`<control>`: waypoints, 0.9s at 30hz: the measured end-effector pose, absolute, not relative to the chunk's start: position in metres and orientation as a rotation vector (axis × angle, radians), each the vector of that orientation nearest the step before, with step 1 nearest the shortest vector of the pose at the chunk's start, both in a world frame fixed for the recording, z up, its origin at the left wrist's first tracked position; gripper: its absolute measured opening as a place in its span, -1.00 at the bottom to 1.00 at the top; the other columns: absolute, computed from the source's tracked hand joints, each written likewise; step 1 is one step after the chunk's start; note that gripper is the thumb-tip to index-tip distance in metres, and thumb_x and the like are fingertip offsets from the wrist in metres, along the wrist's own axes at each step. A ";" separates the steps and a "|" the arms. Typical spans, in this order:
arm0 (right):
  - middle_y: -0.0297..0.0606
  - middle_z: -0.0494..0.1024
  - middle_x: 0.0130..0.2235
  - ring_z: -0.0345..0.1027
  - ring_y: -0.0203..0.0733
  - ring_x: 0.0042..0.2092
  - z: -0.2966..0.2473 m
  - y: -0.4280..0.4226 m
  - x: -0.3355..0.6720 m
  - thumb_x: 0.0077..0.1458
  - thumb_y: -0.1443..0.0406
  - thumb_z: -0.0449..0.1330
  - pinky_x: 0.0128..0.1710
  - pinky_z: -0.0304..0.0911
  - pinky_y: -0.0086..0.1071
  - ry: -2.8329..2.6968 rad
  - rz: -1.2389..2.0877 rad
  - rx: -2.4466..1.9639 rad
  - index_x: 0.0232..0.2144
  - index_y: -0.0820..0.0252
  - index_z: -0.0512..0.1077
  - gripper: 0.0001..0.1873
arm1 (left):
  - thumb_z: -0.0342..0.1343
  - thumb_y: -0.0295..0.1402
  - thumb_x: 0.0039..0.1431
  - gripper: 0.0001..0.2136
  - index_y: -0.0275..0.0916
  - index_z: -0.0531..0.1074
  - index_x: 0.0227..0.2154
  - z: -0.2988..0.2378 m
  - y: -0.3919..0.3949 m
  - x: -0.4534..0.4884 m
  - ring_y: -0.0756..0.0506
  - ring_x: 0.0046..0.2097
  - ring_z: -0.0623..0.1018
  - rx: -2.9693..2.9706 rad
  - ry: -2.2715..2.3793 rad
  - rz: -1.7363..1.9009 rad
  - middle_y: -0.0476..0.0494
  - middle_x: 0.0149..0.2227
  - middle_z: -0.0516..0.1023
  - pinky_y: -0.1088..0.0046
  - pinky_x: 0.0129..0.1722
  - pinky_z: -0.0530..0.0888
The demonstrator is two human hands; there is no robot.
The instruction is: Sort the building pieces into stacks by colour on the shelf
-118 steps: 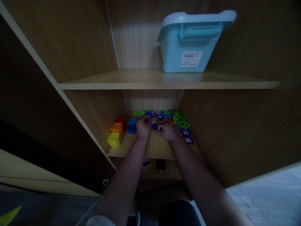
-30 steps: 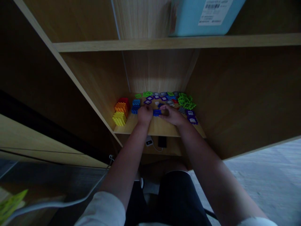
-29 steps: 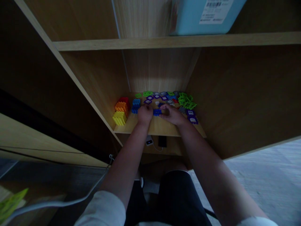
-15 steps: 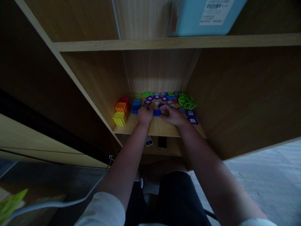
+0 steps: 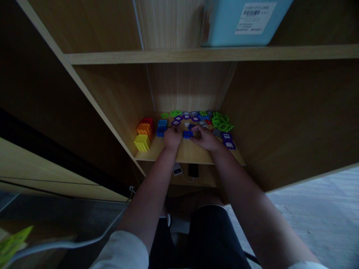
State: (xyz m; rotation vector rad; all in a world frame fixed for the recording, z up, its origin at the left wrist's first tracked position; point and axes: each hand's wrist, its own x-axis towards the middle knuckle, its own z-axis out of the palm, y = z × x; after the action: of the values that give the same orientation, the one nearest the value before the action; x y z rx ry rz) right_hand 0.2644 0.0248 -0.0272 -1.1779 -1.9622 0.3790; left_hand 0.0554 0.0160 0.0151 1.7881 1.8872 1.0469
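Observation:
A blue interlocking tile (image 5: 187,134), perhaps several stacked, lies on the shelf between my hands. My left hand (image 5: 173,137) is curled closed at the tile's left side; its fingertips are hidden, and I cannot tell what is in them. Thumb and fingers of my right hand (image 5: 206,138) curve round the tile's right edge, the thumb at its near corner. Just beyond is a dark blue piece (image 5: 191,127). Left of my left hand stand blue tile stacks (image 5: 162,129).
Yellow tiles (image 5: 142,143), orange tiles (image 5: 144,129) and red tiles (image 5: 149,121) are stacked at the left. Purple window pieces (image 5: 228,141) and a green heap (image 5: 221,121) lie at the right. A light blue bin (image 5: 238,28) sits above the upper shelf edge (image 5: 179,56).
The view has shifted slightly, so the shelf edge and bin appear a little lower. Both hands keep nearly the same place beside the blue tile.

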 end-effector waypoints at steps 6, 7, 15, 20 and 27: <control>-0.15 0.65 0.10 0.55 0.10 0.15 -0.024 0.022 0.265 0.14 0.17 0.41 0.23 0.43 0.05 -2.008 0.363 -1.171 0.05 0.02 0.50 -0.57 | -0.02 -0.28 0.51 -0.68 -0.23 0.66 -0.16 0.017 0.015 0.056 -0.26 0.02 0.71 1.803 1.889 1.035 -0.38 -0.06 0.75 0.36 -0.02 0.54; -0.14 0.64 0.11 0.55 0.10 0.15 -0.024 0.022 0.265 0.15 0.16 0.40 0.23 0.42 0.05 -2.014 0.362 -1.167 0.06 0.03 0.49 -0.56 | -0.02 -0.28 0.51 -0.68 -0.24 0.66 -0.16 0.017 0.015 0.056 -0.26 0.02 0.72 1.806 1.890 1.033 -0.38 -0.06 0.75 0.35 -0.02 0.54; -0.12 0.67 0.04 0.55 0.10 0.13 -0.025 0.025 0.267 0.28 0.13 0.26 0.24 0.41 0.05 -1.933 0.310 -1.175 0.01 0.04 0.52 -0.71 | -0.02 -0.26 0.51 -0.67 -0.22 0.65 -0.19 0.016 0.016 0.055 -0.25 0.00 0.72 1.818 1.854 1.039 -0.36 -0.08 0.76 0.35 -0.02 0.54; -0.03 0.64 0.12 0.45 0.25 0.23 -0.030 0.032 0.269 0.27 0.15 0.23 0.39 0.21 0.23 -1.899 0.099 -1.285 -0.01 0.05 0.59 -0.71 | -0.01 -0.28 0.51 -0.68 -0.21 0.65 -0.19 0.017 0.015 0.056 -0.26 0.04 0.71 1.815 1.849 1.042 -0.38 -0.05 0.75 0.34 0.01 0.53; -0.06 0.63 0.16 0.38 0.28 0.30 -0.040 0.034 0.266 0.19 0.17 0.31 0.41 0.17 0.26 -1.847 -0.003 -1.360 -0.14 0.02 0.63 -0.80 | -0.02 -0.25 0.52 -0.67 -0.23 0.66 -0.16 0.018 0.014 0.055 -0.28 0.03 0.72 1.778 1.846 1.042 -0.41 -0.05 0.75 0.33 -0.01 0.54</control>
State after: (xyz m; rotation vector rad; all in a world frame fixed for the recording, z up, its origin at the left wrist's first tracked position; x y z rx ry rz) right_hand 0.2662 0.0341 -0.0402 -1.3600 -1.8474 -0.0034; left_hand 0.0553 0.0140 0.0178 1.7780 1.8459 1.0422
